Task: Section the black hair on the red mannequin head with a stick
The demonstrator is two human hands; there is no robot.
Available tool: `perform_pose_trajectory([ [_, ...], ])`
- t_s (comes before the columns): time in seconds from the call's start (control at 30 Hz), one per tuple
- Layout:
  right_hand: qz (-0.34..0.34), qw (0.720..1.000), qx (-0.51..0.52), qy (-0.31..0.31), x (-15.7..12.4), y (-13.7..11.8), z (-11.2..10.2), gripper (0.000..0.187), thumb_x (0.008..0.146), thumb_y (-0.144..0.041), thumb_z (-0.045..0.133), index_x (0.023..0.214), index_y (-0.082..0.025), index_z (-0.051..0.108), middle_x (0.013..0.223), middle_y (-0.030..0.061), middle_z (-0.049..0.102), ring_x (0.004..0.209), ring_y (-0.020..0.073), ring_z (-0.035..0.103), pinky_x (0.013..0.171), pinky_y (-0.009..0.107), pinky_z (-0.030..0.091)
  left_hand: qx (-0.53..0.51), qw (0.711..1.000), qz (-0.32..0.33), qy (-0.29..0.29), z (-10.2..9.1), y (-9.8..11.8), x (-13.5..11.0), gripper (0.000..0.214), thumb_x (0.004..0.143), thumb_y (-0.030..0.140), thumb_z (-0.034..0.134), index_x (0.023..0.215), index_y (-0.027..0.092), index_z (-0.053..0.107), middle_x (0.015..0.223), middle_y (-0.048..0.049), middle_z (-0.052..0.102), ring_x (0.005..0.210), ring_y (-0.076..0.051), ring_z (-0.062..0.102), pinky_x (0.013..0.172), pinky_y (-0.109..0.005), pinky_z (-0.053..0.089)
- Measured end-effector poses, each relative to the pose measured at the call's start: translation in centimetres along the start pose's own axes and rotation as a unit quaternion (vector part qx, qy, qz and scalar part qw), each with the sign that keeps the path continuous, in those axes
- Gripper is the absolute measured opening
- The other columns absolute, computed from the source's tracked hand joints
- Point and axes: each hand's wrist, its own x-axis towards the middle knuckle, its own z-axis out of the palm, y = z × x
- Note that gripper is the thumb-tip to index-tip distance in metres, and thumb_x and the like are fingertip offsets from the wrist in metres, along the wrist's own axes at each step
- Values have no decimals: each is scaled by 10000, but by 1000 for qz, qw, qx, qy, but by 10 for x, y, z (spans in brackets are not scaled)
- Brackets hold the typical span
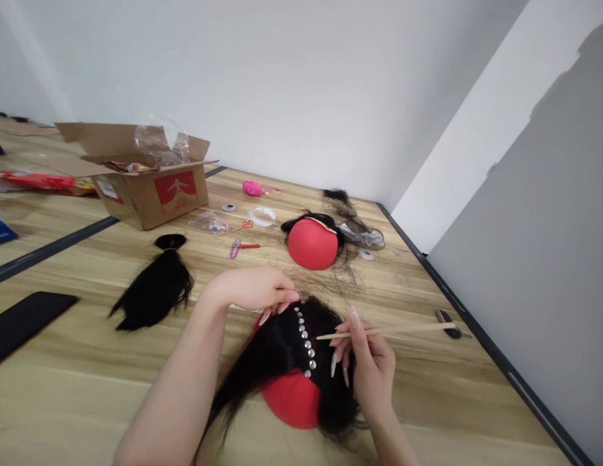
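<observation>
A red dome-shaped form [291, 400] sits on the table in front of me, covered in part by long black hair [269, 353]. A row of round silver rhinestones [304, 334] runs along the hair's parting. My left hand [262, 291] is at the far end of the row, its fingers bent and pressed together on the hair; whatever is between the fingertips is hidden. On the other side, my right hand [372, 362] grips a thin wooden stick [403, 329]. The stick's tip is close beside the rhinestones, over the hair.
Behind stands a second red dome [313, 244] with black hair. A tied black hair bundle [158, 285] lies left, near an open cardboard box [155, 194]. Orange-handled scissors [245, 224], a white tape roll [262, 217], a red-handled tool [249, 246] and pink yarn [252, 188] lie farther back.
</observation>
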Motion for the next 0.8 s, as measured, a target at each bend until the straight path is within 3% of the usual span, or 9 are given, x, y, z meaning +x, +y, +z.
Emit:
perform_pose_trajectory([
  [0.2, 35, 999, 17, 16, 10, 1, -2, 404, 822, -541, 705, 719, -150, 684, 530, 2, 631, 362, 89, 514, 349, 197, 381, 19, 987, 78, 137, -2, 18, -7, 389, 1013, 396, 362, 760, 174, 558, 780, -1, 590, 756, -154, 535, 712, -250, 396],
  [0.3, 58, 996, 74, 12, 12, 4, -2, 418, 850, -553, 668, 723, -154, 665, 528, 4, 633, 359, 82, 505, 344, 185, 351, 26, 978, 113, 171, 2, 29, -11, 364, 1018, 353, 361, 762, 173, 548, 799, 4, 566, 807, -156, 523, 777, -260, 386],
  [0.53, 75, 984, 160, -25, 13, 9, -5, 384, 876, -536, 634, 777, -165, 648, 579, 21, 671, 398, 101, 534, 353, 183, 347, 99, 974, 121, 167, 20, 41, 0, 340, 1016, 278, 400, 736, 159, 550, 771, -6, 582, 736, -152, 543, 696, -262, 385],
  [0.67, 67, 985, 152, -38, 14, 8, -7, 369, 870, -527, 638, 775, -170, 640, 569, 13, 656, 403, 103, 526, 358, 186, 354, 133, 969, 117, 175, 32, 35, 7, 324, 1007, 251, 426, 744, 146, 583, 806, -34, 593, 730, -162, 560, 682, -272, 392],
  [0.8, 62, 985, 153, -40, 13, 8, -5, 367, 874, -522, 626, 761, -173, 634, 569, 12, 648, 403, 104, 515, 349, 189, 341, 168, 954, 154, 194, 45, 22, -4, 369, 1043, 266, 335, 800, 146, 585, 856, -51, 580, 742, -156, 548, 682, -261, 414],
])
